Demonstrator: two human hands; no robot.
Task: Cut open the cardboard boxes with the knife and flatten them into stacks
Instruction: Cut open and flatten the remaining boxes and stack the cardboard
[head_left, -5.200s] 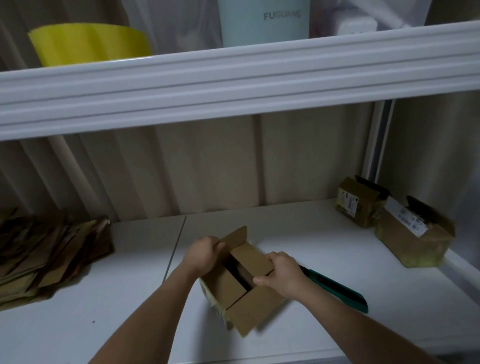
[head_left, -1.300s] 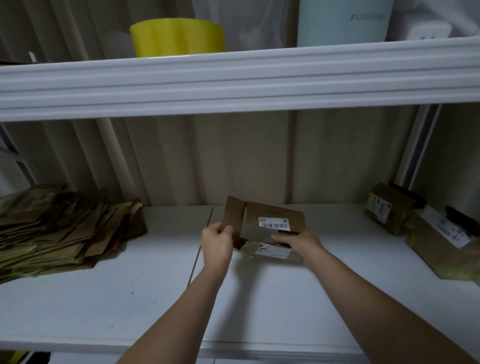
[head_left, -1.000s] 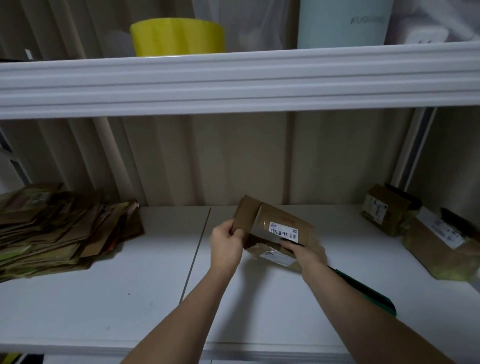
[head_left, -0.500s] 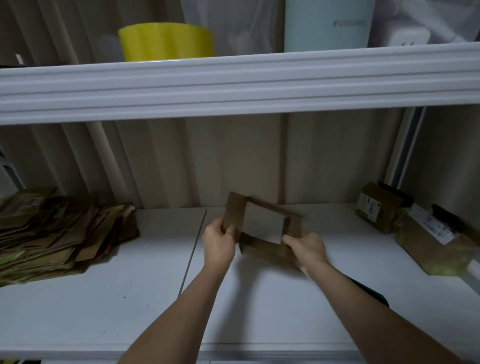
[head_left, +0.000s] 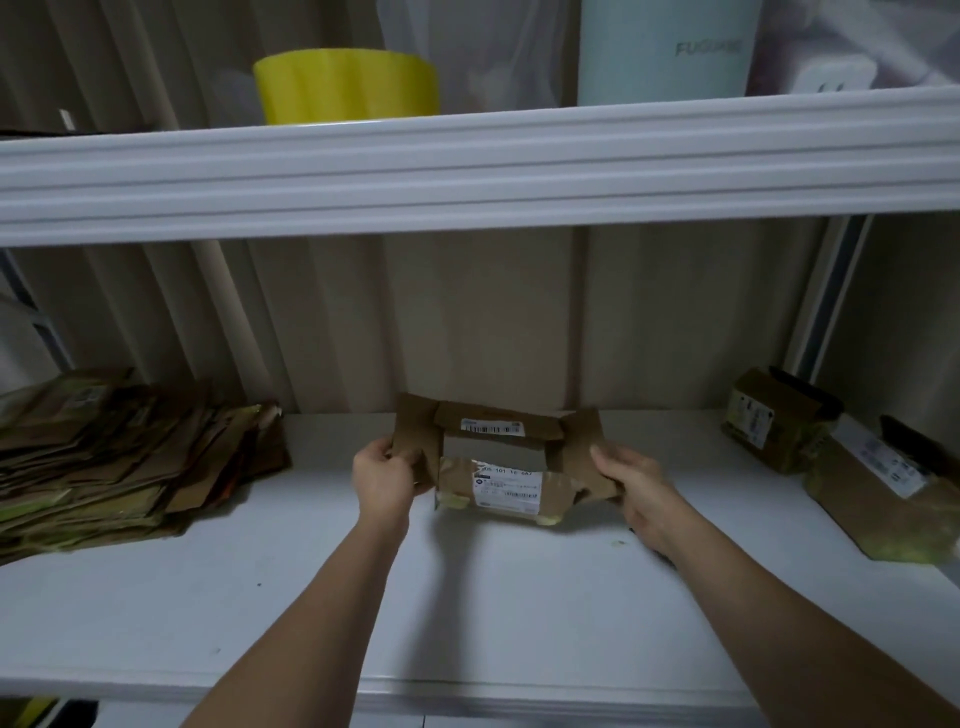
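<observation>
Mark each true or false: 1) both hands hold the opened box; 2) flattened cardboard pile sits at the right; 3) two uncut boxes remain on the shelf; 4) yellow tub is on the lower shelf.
1. True: the left hand and right hand each grip a side flap of the opened brown cardboard box.
2. False: the pile of flattened brown cardboard lies at the left.
3. True: two labelled brown cardboard boxes stand at the right.
4. False: the round yellow tub stands on the upper white shelf.
</observation>
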